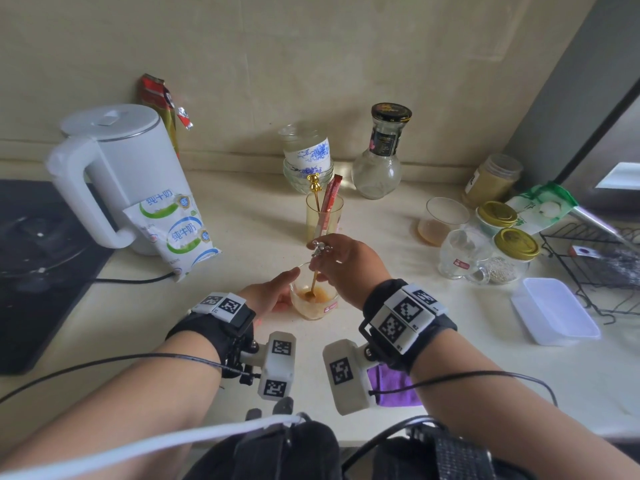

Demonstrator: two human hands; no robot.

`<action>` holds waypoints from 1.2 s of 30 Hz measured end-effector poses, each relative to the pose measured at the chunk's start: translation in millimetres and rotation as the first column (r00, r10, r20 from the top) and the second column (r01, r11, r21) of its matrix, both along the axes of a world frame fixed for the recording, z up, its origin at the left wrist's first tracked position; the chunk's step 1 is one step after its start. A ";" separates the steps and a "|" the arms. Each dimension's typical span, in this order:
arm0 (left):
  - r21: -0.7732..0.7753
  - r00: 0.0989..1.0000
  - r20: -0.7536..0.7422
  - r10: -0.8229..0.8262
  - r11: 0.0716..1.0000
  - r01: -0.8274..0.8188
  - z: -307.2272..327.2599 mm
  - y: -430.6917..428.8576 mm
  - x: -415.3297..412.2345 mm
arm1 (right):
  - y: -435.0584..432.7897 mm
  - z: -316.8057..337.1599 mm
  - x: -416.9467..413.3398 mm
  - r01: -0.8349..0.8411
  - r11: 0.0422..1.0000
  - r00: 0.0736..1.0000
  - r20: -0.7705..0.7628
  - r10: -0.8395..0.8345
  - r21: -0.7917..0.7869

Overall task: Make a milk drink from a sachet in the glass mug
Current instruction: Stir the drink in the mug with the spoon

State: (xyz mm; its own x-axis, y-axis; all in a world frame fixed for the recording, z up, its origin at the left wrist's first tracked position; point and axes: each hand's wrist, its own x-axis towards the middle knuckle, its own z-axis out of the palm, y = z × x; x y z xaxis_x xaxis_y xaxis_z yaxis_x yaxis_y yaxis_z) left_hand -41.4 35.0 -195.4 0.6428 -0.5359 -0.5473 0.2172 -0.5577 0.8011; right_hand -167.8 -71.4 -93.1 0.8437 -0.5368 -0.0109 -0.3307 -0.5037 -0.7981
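Note:
A small glass mug (317, 308) stands on the counter's middle, holding pale brown powder or liquid. My left hand (272, 294) wraps around the mug's left side. My right hand (348, 263) pinches a thin gold spoon (314, 278) with a silver ornament on top; its bowl sits down inside the mug. Behind them a yellow tumbler (323, 220) holds a red sachet (329, 202) and a second gold spoon. Two white milk pouches (176, 230) with green and blue print lean against a white electric kettle (117, 174) at the left.
A black hob (38, 258) lies far left. Stacked cups (306, 157) and a glass bottle (379, 157) stand at the back. Right side: a glass with brown liquid (441, 220), gold-lidded jars (509, 247), a white plastic box (554, 311), a wire rack (595, 271). A purple cloth (394, 386) lies near the front edge.

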 end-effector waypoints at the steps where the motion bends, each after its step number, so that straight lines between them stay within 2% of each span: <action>1: 0.005 1.000 0.005 -0.005 1.000 0.005 1.3 0.0 -0.1 | 0.5 0.0 0.1 0.017 1.000 1.000 0.014 -0.017 -0.011; 6: -0.006 1.000 -0.008 -0.026 1.000 0.026 3.6 0.3 -1.0 | 1.4 0.7 0.9 -0.004 1.000 1.000 -0.008 0.004 0.006; 10: -0.007 1.000 -0.009 -0.012 1.000 0.012 0.7 0.5 0.0 | 2.1 0.6 1.4 0.017 0.999 1.000 0.014 -0.017 -0.046; 13: -0.012 1.000 -0.003 0.000 1.000 0.000 -0.2 2.0 -1.3 | 0.8 0.1 1.9 0.003 1.000 1.000 -0.028 -0.003 -0.005; 17: -0.008 1.000 -0.023 0.016 1.000 -0.016 1.2 1.9 -1.8 | 1.0 -2.1 1.4 0.039 0.997 0.999 0.020 -0.038 -0.073; 20: -0.020 0.999 -0.037 0.003 1.000 -0.004 0.4 1.8 -1.4 | -0.8 -0.4 2.3 0.054 0.993 0.998 -0.019 -0.056 -0.104; 23: -0.041 0.999 -0.011 0.035 0.999 -0.036 -2.4 3.1 0.4 | -0.4 2.8 4.9 0.019 0.998 0.998 -0.066 -0.022 -0.054; 27: -0.018 1.000 -0.023 -0.012 1.000 0.012 -3.7 1.8 3.2 | 3.2 2.7 3.4 0.004 0.998 1.000 0.003 -0.004 -0.055; 31: -0.013 1.000 -0.021 -0.019 1.000 0.019 1.3 2.3 2.1 | 0.0 4.7 3.9 0.008 0.999 0.999 -0.039 -0.009 -0.034; 33: -0.019 1.000 -0.004 -0.007 1.000 0.007 1.9 2.8 1.2 | 1.2 4.4 4.0 0.006 1.000 1.000 -0.013 -0.006 -0.018; 36: -0.014 1.000 -0.008 -0.014 1.000 0.013 1.1 2.0 1.4 | 1.5 3.5 3.6 0.028 0.997 1.000 0.005 -0.028 -0.072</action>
State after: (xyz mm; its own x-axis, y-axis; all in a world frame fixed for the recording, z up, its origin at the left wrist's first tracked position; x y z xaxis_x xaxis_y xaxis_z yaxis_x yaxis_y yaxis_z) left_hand -40.0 37.0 -194.2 0.6311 -0.5522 -0.5448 0.2162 -0.5494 0.8071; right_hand -164.1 -69.9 -89.7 0.8281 -0.5597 0.0319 -0.3428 -0.5506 -0.7611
